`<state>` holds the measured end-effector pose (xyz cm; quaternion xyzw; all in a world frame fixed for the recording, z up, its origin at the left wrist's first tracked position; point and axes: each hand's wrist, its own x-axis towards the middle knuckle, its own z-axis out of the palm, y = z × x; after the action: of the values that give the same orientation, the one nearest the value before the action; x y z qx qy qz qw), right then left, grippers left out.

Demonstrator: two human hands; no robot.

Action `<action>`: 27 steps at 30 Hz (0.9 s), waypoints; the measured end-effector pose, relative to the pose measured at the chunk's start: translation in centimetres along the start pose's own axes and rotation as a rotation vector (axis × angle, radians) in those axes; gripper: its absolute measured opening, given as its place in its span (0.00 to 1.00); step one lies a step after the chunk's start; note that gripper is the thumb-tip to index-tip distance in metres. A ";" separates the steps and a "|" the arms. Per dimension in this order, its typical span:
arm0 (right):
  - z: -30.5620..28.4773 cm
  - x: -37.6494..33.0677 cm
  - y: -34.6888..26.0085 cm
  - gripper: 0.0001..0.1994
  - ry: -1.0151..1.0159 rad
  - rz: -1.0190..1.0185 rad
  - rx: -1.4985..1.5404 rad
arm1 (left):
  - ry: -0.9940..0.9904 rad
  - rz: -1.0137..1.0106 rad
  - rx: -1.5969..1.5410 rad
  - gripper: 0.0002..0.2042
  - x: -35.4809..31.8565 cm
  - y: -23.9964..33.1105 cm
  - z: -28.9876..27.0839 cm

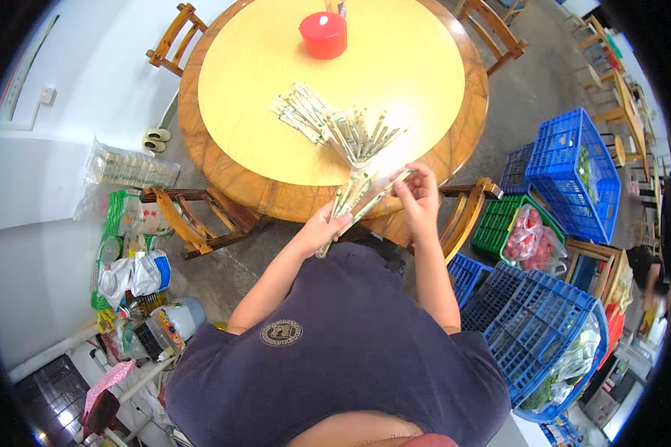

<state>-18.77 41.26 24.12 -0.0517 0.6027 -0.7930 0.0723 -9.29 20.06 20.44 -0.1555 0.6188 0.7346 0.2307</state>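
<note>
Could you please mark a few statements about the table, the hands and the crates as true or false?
1. The left hand grips a fanned bundle of paper-wrapped chopsticks. True.
2. The right hand rests flat on the tabletop, away from the bundle. False: its fingers pinch one of the packets at the bundle's right side.
3. A red round container stands on the round yellow table. True.
4. The table holds no other chopstick packets. False: a loose pile of packets lies near its middle.
5. The crates to the person's right are red. False: they are blue, with a green one among them.
</note>
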 end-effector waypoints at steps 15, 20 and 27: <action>9.5 7.2 0.4 0.10 0.119 -0.376 -0.835 | 0.239 -0.112 -0.589 0.09 6.7 -4.4 -17.2; 11.7 8.6 5.1 0.09 0.090 -0.310 -1.004 | 0.290 -0.175 -0.686 0.11 8.2 -5.0 -21.2; 13.4 10.3 5.9 0.07 0.091 -0.312 -1.167 | 0.316 -0.166 -0.746 0.10 8.2 -5.1 -24.7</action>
<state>-26.37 25.13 22.01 -0.1368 0.9259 -0.3343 -0.1110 -14.88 -2.37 7.36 -0.3887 0.3233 0.8545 0.1192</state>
